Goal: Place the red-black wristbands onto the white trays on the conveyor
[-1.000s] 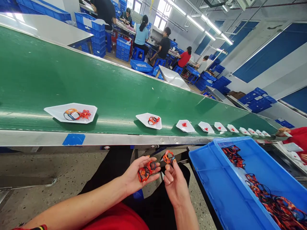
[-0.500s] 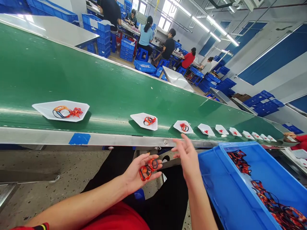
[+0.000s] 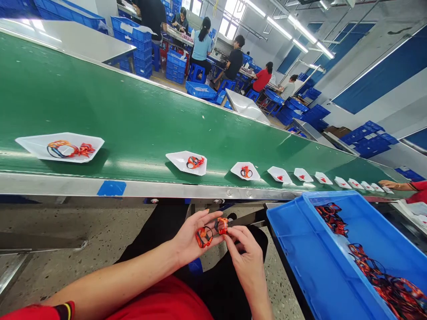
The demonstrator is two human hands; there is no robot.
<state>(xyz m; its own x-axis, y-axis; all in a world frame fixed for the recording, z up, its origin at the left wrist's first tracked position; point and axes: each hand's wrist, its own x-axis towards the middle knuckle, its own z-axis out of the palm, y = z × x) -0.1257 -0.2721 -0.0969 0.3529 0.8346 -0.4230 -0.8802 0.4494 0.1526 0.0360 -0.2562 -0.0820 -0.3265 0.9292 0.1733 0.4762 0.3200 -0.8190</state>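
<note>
Lower center: I've got the left hand [image 3: 188, 238] palm up, fingers loosely spread, red-black band [image 3: 204, 237] lying on it. Right hand [image 3: 246, 254] pinches a second band [image 3: 221, 226] at the left fingers. Blue bin [image 3: 295, 242] lower right; white trays [image 3: 180, 161] mid-frame.

We see only part of the blue bin [image 3: 290, 253]; its near right end runs past the edge of view, as does the heap of bands [image 3: 398, 286] inside, too tangled for us to count. The right hand [image 3: 247, 254] covers part of the orange-and-black band [image 3: 221, 226] it pinches. At far right, a co-worker's red sleeve [image 3: 419, 190] is cut off, and we cannot make out what the hand [image 3: 388, 183] there is doing. The contents of the farthest white trays [image 3: 366, 186] are too small to tell. At far left, a dark-clothed person's [image 3: 150, 18] head lies out of view.
</note>
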